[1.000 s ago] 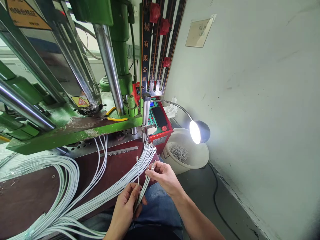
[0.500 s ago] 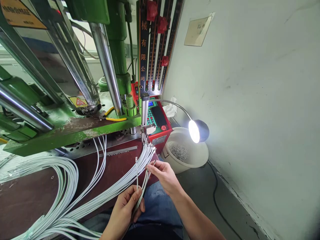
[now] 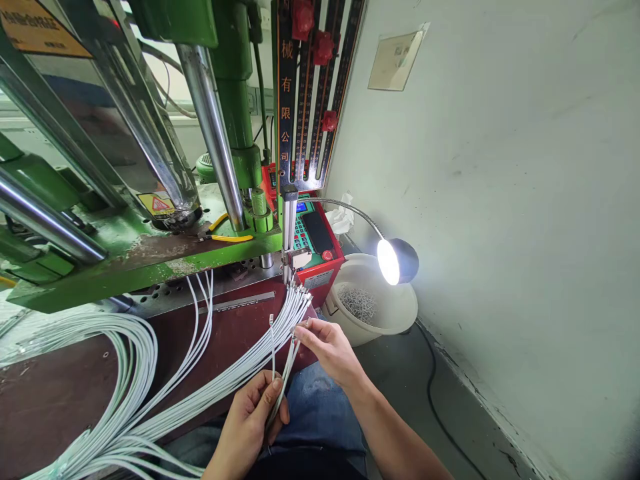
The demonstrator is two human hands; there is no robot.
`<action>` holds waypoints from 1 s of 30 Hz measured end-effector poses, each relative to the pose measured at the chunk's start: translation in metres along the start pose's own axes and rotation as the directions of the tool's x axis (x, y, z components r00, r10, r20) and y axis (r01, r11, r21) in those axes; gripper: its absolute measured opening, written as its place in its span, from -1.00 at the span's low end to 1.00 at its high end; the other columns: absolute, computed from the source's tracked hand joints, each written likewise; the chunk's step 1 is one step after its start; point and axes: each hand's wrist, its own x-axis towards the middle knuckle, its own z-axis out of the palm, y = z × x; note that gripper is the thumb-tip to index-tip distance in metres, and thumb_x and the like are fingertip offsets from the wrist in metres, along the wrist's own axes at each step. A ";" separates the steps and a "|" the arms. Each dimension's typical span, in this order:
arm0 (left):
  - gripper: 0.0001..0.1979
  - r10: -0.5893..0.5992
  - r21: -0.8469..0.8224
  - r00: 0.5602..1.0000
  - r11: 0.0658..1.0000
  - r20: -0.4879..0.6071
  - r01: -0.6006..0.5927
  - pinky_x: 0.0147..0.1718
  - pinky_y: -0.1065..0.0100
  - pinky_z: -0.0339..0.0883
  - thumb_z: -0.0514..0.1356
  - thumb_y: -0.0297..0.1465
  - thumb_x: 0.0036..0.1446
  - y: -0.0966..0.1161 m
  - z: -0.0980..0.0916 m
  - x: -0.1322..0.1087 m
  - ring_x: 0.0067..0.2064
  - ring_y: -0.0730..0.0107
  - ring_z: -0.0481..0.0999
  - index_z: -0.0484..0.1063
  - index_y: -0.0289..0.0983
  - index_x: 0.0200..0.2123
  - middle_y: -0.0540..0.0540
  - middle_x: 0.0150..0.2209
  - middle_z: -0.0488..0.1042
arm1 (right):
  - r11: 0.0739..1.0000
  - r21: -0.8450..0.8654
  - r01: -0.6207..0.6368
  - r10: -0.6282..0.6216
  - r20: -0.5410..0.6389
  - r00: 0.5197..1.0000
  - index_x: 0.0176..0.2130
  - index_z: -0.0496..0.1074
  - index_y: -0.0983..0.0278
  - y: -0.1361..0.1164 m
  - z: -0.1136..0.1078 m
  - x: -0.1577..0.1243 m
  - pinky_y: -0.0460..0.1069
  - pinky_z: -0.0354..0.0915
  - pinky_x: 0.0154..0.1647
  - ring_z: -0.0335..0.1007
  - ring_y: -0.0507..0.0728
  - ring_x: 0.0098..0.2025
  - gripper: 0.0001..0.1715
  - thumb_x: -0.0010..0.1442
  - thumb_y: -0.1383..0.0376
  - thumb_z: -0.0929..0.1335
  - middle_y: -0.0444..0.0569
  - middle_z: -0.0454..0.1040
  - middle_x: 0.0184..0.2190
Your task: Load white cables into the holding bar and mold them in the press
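Several white cables point(image 3: 285, 379) pass through my left hand point(image 3: 255, 407), which is closed around them with the thumb on top. One cable stands apart from the others, its small metal-tipped connector point(image 3: 271, 320) pointing up. My right hand point(image 3: 327, 350) pinches the top ends of the other held cables between thumb and fingers; the fingertips partly hide those ends. Just behind both hands, a large bundle of white cables point(image 3: 220, 383) lies along the dark red table point(image 3: 175, 333), with its connector ends fanned out near the red control box point(image 3: 325, 267).
A green press machine point(image 3: 150, 267) rises at the left, with yellow-handled pliers point(image 3: 230, 237) on its ledge. A lit gooseneck lamp point(image 3: 397, 262) hangs over a white bucket point(image 3: 395, 310) of scraps. The wall point(image 3: 500, 167) bounds the right side; a black cable point(image 3: 433, 400) runs along the floor.
The separate cable's tip has shifted slightly left. My right fingers have moved a little at the cable ends; my left hand keeps its grip.
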 end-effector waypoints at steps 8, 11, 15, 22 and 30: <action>-0.49 -0.023 -0.003 1.000 1.000 -0.011 0.023 -0.70 0.46 -0.12 0.22 0.12 -0.03 0.000 0.001 0.003 -0.72 0.61 0.07 0.30 -0.23 -0.53 0.11 -0.71 0.27 | 0.985 -0.159 -0.063 0.079 0.097 0.992 -0.52 0.36 0.31 -0.005 0.002 -0.009 -0.12 0.18 -0.55 0.26 -0.02 -0.59 -0.56 0.11 0.02 0.41 -0.15 0.37 -0.64; -0.50 -0.018 -0.004 1.000 1.000 -0.017 0.018 -0.70 0.47 -0.10 0.22 0.11 -0.03 0.000 0.001 0.002 -0.72 0.61 0.09 0.33 -0.23 -0.50 0.11 -0.70 0.29 | 0.979 -0.198 -0.043 0.077 0.164 0.984 -0.50 0.40 0.31 -0.010 0.001 -0.009 -0.12 0.21 -0.55 0.27 -0.02 -0.59 -0.55 0.18 0.00 0.35 -0.15 0.37 -0.64; -0.52 0.002 0.024 1.000 1.000 0.003 -0.002 -0.69 0.48 -0.06 0.22 0.08 0.02 0.000 0.000 0.001 -0.72 0.61 0.15 0.37 -0.25 -0.50 0.07 -0.67 0.35 | 0.983 -0.179 -0.045 0.080 0.192 0.978 -0.37 0.44 0.31 -0.007 0.001 -0.011 -0.12 0.23 -0.54 0.28 -0.02 -0.57 -0.65 0.21 0.07 0.33 -0.17 0.36 -0.60; -0.51 -0.057 0.028 0.991 0.998 0.121 0.055 -0.68 0.46 0.07 0.21 0.08 0.01 -0.002 -0.003 -0.001 -0.71 0.55 0.22 0.40 -0.27 -0.54 0.04 -0.71 0.35 | 0.997 -0.044 0.055 -0.051 0.091 0.994 0.28 0.11 0.18 0.003 0.002 -0.010 -0.11 0.28 -0.37 0.30 -0.03 -0.38 -0.24 0.15 0.28 0.38 -0.04 0.47 -0.12; -0.48 -0.091 0.082 0.977 0.994 0.193 0.076 -0.73 0.49 -0.03 0.21 0.09 0.01 -0.005 -0.002 -0.007 -0.74 0.58 0.18 0.42 -0.28 -0.57 0.05 -0.74 0.31 | 0.999 0.039 -0.009 0.006 0.074 0.997 -0.43 0.46 0.34 -0.008 -0.004 0.009 -0.11 0.17 -0.51 0.31 0.00 -0.51 -0.50 0.09 -0.07 0.42 -0.11 0.43 -0.56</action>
